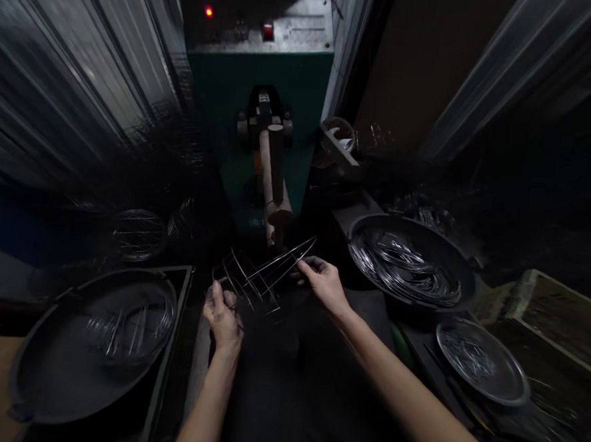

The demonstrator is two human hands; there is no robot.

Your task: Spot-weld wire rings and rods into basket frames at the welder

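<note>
A round wire rack (262,279) with thin cross wires is held tilted between my two hands, just below the electrode tip of a green welding machine (210,142). My left hand (223,315) pinches its left side between thumb and fingers. On the upper right, my right hand (322,282) grips the rim near a slanting wire. Directly above the rack hangs the machine's copper-coloured arm (279,210). Dim light hides exactly how the wires meet and whether the rack touches the tip.
At left, a wide black pan (51,366) holds finished-looking wire pieces. To the right, another dark pan (465,271) contains wire rings (403,261), and a metal plate (515,391) carries short wires (467,355). A crate (560,317) stands at far right. The machine's red light (209,11) glows.
</note>
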